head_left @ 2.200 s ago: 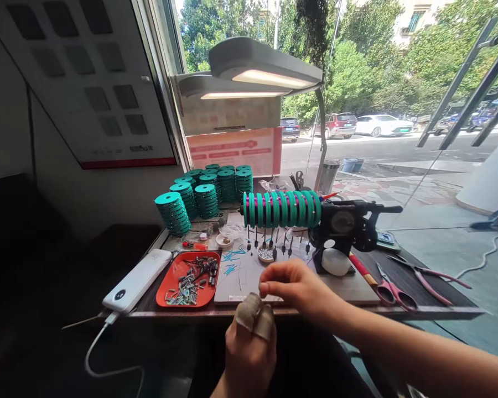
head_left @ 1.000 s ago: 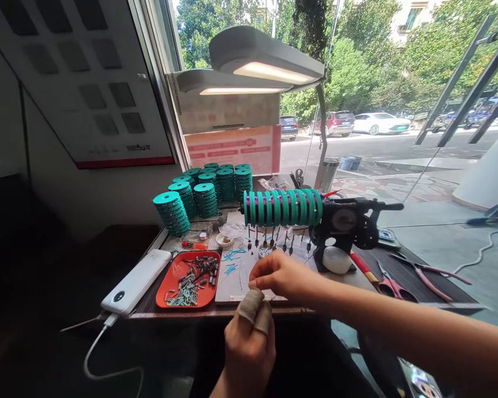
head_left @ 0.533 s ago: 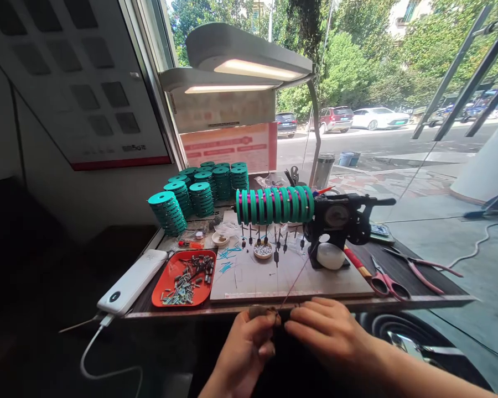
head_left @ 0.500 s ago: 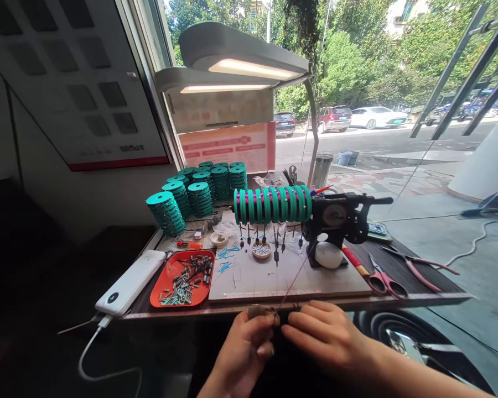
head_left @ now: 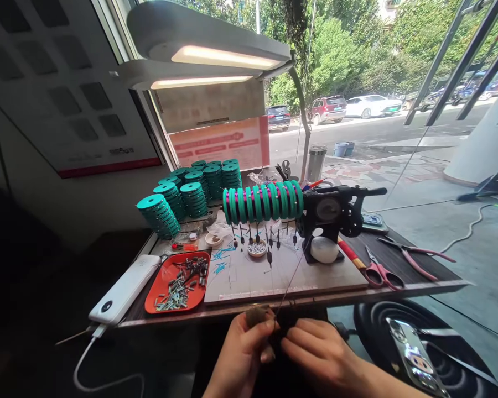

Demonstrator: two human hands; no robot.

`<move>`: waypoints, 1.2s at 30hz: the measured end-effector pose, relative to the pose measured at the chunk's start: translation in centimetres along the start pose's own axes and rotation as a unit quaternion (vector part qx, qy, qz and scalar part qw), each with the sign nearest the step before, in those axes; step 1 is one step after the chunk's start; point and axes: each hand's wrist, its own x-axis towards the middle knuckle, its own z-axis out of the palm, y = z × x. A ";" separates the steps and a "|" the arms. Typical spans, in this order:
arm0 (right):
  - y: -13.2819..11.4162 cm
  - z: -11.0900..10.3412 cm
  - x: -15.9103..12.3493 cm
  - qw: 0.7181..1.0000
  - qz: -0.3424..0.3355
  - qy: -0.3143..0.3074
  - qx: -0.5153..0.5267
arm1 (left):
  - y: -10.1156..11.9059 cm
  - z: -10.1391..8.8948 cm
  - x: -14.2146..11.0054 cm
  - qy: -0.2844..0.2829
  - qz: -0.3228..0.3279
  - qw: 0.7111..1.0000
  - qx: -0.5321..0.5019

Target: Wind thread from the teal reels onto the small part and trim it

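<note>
My left hand (head_left: pixel 243 354) and my right hand (head_left: pixel 319 356) meet just below the table's front edge (head_left: pixel 232 312), fingers pinched together. A thin dark line (head_left: pixel 292 279) runs taut from between them up to a row of teal spools (head_left: pixel 263 202) on a black winder (head_left: pixel 332 213). The left thumb and forefinger wear brownish tape wraps. Small weights (head_left: pixel 257 240) dangle under the spools. What sits at the line's end between the fingertips is too small to make out.
An orange tray (head_left: pixel 176 282) of small metal parts, a white power bank (head_left: pixel 122 290) with cable, stacked teal spools (head_left: pixel 186 193), a small dish of beads (head_left: pixel 257 249), red scissors (head_left: pixel 373 271) and pink pliers (head_left: pixel 415 257) lie on the table. A desk lamp (head_left: pixel 207 55) hangs overhead.
My right hand drew back from the board to the table edge and joined the left hand, and a line now runs taut from the spools. The view has shifted, moving the table left.
</note>
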 end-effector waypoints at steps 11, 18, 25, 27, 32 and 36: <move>-0.1 -1.8 1.4 0.888 0.282 -0.042 0.362 | 0.0 0.1 -0.8 0.040 0.226 0.914 0.334; -1.3 -1.9 1.8 0.655 0.445 0.011 0.611 | -0.8 -0.1 -0.7 0.039 0.235 0.930 0.279; 0.2 -3.4 2.5 0.809 0.414 0.055 0.414 | -1.7 -0.8 -0.1 0.024 0.240 0.945 0.222; 1.3 -3.7 3.0 0.860 0.349 0.007 0.372 | -1.8 -0.8 0.1 0.005 0.220 0.958 0.183; 2.8 -3.5 4.2 0.861 0.292 -0.078 0.410 | -1.7 -0.5 0.6 -0.004 0.010 0.997 -0.077; 3.3 -3.1 4.5 0.840 0.299 -0.104 0.441 | -1.5 0.1 0.8 -0.038 -0.099 0.973 -0.204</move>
